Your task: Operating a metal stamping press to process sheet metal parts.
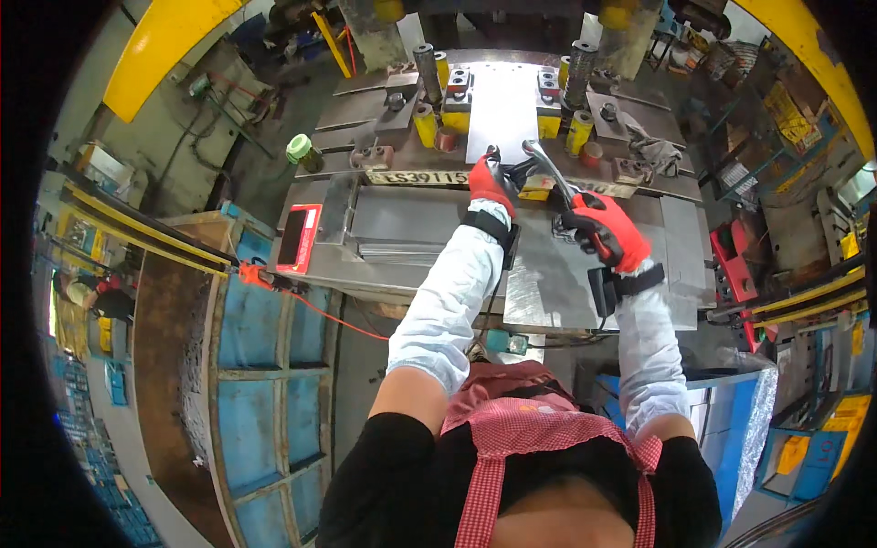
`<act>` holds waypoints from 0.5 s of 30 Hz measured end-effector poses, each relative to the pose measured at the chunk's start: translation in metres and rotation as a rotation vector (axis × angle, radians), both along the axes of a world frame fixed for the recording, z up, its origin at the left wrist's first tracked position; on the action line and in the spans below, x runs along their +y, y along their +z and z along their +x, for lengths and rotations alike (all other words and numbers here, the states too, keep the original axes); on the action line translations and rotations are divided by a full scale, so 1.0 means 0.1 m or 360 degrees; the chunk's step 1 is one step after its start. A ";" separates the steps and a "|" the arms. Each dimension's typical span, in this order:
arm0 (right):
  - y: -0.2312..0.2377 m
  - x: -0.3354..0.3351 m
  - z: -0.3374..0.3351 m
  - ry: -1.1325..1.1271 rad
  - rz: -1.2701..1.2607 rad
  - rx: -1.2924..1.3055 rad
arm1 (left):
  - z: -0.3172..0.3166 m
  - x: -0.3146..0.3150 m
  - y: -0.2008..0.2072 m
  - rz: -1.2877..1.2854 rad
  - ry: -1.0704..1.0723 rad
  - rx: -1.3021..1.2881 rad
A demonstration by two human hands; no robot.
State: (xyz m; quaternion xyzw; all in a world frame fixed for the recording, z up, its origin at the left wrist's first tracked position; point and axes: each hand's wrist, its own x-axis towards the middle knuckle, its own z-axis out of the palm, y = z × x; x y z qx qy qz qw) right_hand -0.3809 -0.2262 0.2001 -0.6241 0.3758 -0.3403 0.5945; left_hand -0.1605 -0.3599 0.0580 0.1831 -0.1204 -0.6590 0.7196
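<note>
Observed a broad metal bench [365, 279], bearing stock and tooling within arm's reach. Found a stack of grey sheets [397, 219] at the near left, lying against a raised metal frame [340, 210], presumably to keep edges aligned. Found a white sheet [502, 100] lying flat farther in, between the left guide post [426, 71] and right guide post [579, 75], seemingly for central seating. Noted a red-framed device [300, 239] left of the stack, probably to stay clear of handling. Recorded the right hand [610, 230], gloved in red and black, with grip wrapped closely around a handle. Recorded the left hand [494, 185], likewise gloved, at the sheet's near edge, apparently for steadying; unable to judge grip opening or any pinch there. Lastly, noted in the right grip a slim silver tool [548, 166], angled toward the same edge, likely for extra reach.
</note>
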 end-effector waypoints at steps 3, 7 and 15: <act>-0.21 0.19 -0.19 -0.0060 0.0264 -0.0181 | -0.12 0.11 0.21 0.0081 0.0018 0.0120; -0.62 0.72 -0.67 -0.0405 0.0546 -0.0245 | -0.24 0.33 0.59 0.0255 -0.0039 0.0196; -1.36 1.03 -1.42 -0.0967 0.0824 -0.0445 | -0.21 0.37 0.65 0.0379 0.0097 -0.0090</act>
